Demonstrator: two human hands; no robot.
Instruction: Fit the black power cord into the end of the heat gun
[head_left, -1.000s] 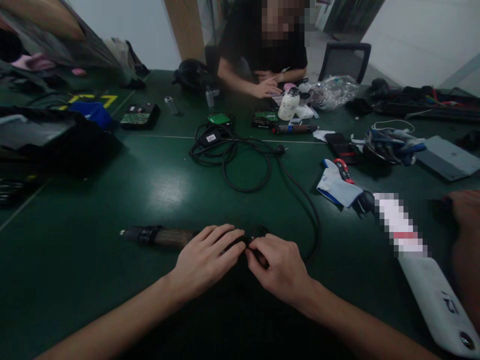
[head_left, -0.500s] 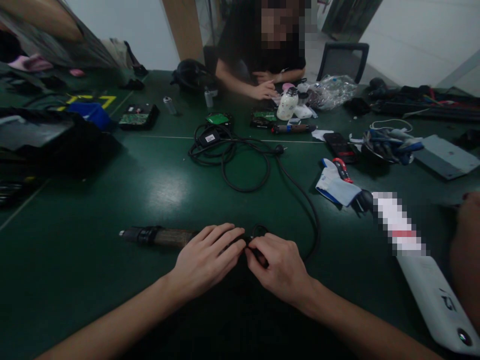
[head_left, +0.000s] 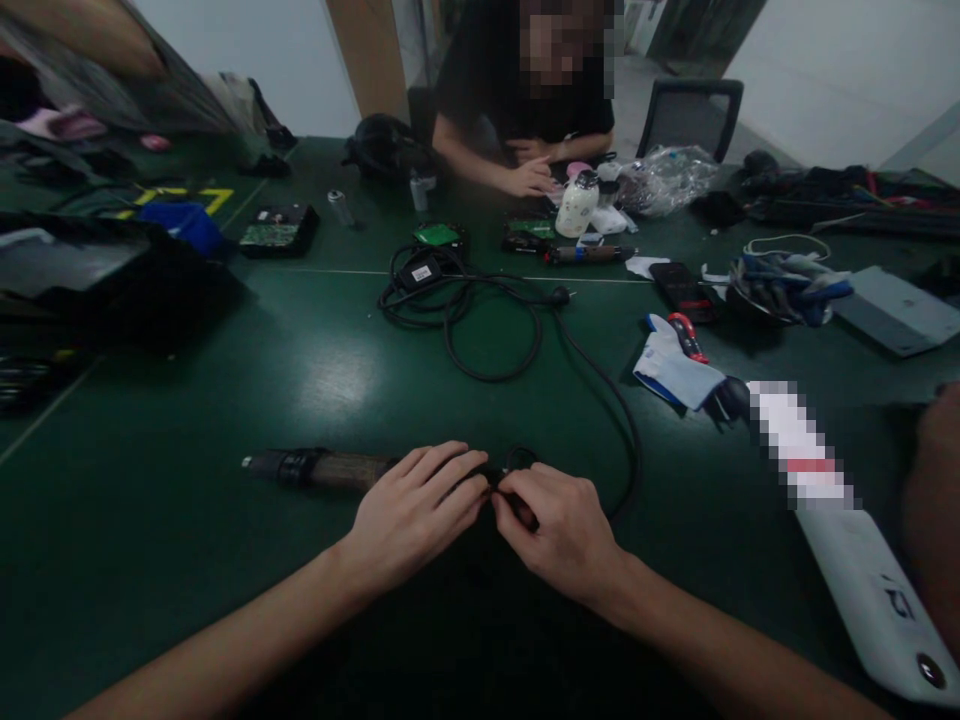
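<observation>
A dark, pen-shaped electric screwdriver [head_left: 334,468] lies across the green table, its metal tip pointing left. Over its rear part rests my left hand [head_left: 420,500], fingers curved around the body and hiding most of that end. Right beside it, my right hand [head_left: 559,515] pinches the tail end, where a black cable [head_left: 634,430] comes out. The cable's connector is mostly hidden by my fingers. A small loop of cord [head_left: 521,455] shows just above the right hand.
A coiled power cord [head_left: 491,378] with an adapter [head_left: 416,272] lies ahead. To the right are a blue-white glove [head_left: 671,365], a phone [head_left: 682,292] and a long white device [head_left: 862,590]. Across the table sits a person [head_left: 525,110], near a second screwdriver [head_left: 589,255] and circuit boards [head_left: 439,235].
Both hands stay almost in place at the screwdriver's rear end. The view has shifted very slightly; nothing else has visibly moved.
</observation>
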